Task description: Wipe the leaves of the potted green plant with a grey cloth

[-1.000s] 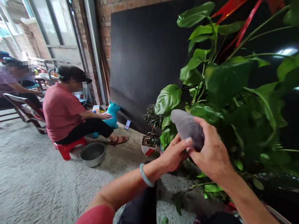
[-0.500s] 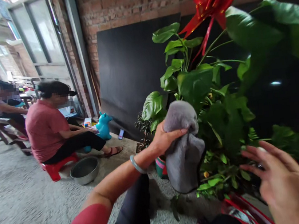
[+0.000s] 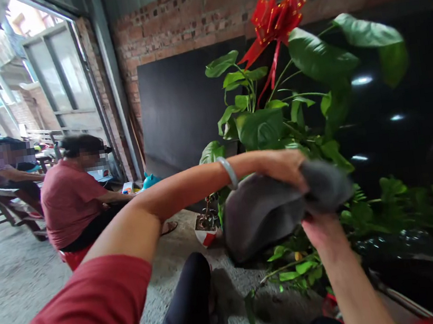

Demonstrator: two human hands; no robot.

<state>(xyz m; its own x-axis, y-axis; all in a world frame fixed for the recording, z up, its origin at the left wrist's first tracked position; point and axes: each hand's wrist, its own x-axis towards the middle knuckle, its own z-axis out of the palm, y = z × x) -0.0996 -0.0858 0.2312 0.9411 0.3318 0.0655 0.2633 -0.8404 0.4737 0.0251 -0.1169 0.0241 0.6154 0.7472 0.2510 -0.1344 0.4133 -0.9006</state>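
Observation:
A plush-looking grey cloth (image 3: 265, 211) hangs bunched in front of me, its right end blurred by motion. My left hand (image 3: 287, 166), with a pale bangle at the wrist, grips it from above, fingers curled over the narrowed part. From below, my right hand (image 3: 320, 225) meets the same narrowed part; its fingers are mostly hidden behind the fabric, which bunches between the two hands. Just behind the cloth stands a large leafy potted plant (image 3: 262, 129) with a red ribbon bow (image 3: 275, 18).
A small plant in a white and red pot (image 3: 205, 230) stands on the concrete floor left of the cloth. At left a person in a red shirt (image 3: 71, 194) sits on a red stool. Black panels (image 3: 188, 102) lean on the brick wall. Low foliage (image 3: 397, 202) spreads at right.
My right hand, open and apart at the lower right before, has come to the cloth. My left hand has moved right and turned, swinging the cloth from upright to sideways.

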